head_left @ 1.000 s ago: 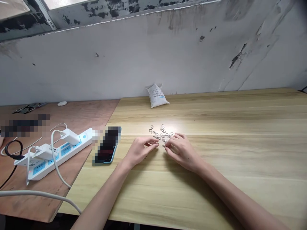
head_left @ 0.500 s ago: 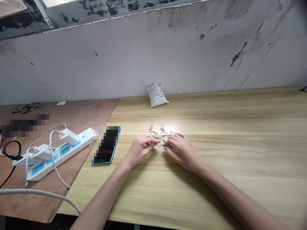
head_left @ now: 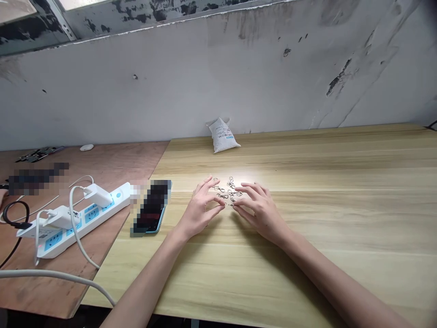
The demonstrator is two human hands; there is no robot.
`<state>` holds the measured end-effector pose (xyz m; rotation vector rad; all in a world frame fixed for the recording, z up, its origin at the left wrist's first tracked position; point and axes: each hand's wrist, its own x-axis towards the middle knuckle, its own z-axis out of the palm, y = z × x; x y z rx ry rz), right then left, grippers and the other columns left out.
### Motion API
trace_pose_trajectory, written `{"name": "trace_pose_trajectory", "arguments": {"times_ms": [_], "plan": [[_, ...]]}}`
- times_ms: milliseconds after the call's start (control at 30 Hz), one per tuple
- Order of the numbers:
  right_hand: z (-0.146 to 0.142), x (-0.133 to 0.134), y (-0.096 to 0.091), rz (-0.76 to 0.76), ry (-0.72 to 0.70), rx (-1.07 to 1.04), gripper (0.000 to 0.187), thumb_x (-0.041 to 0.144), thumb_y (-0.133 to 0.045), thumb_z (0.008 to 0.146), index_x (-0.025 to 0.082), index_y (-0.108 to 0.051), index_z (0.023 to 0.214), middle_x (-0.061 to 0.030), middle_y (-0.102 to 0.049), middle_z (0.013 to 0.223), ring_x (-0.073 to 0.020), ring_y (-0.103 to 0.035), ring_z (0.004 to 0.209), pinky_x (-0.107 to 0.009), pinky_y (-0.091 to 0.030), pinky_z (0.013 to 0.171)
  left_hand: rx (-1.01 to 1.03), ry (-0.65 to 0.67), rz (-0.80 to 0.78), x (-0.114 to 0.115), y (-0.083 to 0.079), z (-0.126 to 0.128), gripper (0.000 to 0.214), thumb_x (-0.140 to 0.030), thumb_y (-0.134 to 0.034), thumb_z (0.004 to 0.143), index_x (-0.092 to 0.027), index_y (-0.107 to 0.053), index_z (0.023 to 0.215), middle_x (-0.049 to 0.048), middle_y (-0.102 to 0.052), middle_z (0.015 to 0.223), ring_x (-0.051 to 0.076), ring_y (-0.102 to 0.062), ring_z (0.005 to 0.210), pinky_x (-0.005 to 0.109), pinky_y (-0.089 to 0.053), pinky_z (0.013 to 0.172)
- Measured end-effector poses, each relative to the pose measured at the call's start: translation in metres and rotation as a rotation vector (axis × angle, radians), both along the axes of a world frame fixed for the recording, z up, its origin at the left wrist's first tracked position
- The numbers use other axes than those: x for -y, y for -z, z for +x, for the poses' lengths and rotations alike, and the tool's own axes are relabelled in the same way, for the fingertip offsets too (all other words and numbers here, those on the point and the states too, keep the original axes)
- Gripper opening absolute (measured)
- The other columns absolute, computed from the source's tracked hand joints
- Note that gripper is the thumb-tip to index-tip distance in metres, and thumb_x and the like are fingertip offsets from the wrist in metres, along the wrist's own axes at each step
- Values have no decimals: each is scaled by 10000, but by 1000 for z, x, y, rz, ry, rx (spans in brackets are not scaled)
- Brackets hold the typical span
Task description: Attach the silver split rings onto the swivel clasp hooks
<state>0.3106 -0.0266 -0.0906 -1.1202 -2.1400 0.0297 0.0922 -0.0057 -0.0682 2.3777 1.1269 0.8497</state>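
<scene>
Several small silvery metal lobster clasps with rings (head_left: 223,196) lie in a loose cluster on the light wooden table. At the near side of the cluster, my left hand (head_left: 201,207) pinches a tiny metal piece between thumb and index finger, its other fingers raised and spread. Facing it, my right hand (head_left: 261,209) has thumb and index finger closed on a small lobster clasp (head_left: 231,205), with the remaining fingers fanned over the pile. The fingertips of both hands are close together, and the pieces are too small to show whether they are joined.
A white plastic packet (head_left: 223,136) with a printed label leans near the wall. Left of my hands lies a phone (head_left: 159,221) with a blue edge. A white power strip (head_left: 88,218) with chargers and cables rests on the brownish board (head_left: 112,159).
The fingers of both hands have lifted and spread, while thumbs and index fingers pinch near each other. My left hand's fingers now reach up beside the clasps.
</scene>
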Motion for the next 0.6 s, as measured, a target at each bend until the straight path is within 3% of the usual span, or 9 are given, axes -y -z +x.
{"name": "trace_pose_trajectory", "arguments": {"times_ms": [133, 300, 600], "plan": [[2, 0, -4, 63, 49, 46, 182, 293, -583, 925, 270, -748, 851, -72, -577, 1349, -305, -436, 1323, -560, -313, 1082, -28, -15, 18, 1, 0, 1, 83, -236, -639, 881, -220, -708, 837, 63, -478, 1464, 274, -239, 1466, 557, -255, 1162], [2, 1, -8, 110, 64, 54, 181, 314, -591, 922, 312, -763, 867, -55, -561, 1375, -297, -409, 1355, -568, -297, 1100, -47, -11, 20, 1, 0, 2, 95, -237, -627, 890, -217, -700, 833, 58, -459, 1481, 274, -215, 1478, 572, -229, 1168], [-2, 5, -6, 37, 44, 65, 191, 293, -576, 923, 273, -750, 847, -76, -531, 1396, -303, -392, 1364, -582, -275, 1114, -53, 7, 18, 2, -2, 2, 77, -231, -639, 881, -222, -698, 831, 47, -440, 1496, 264, -198, 1484, 560, -209, 1181]]}}
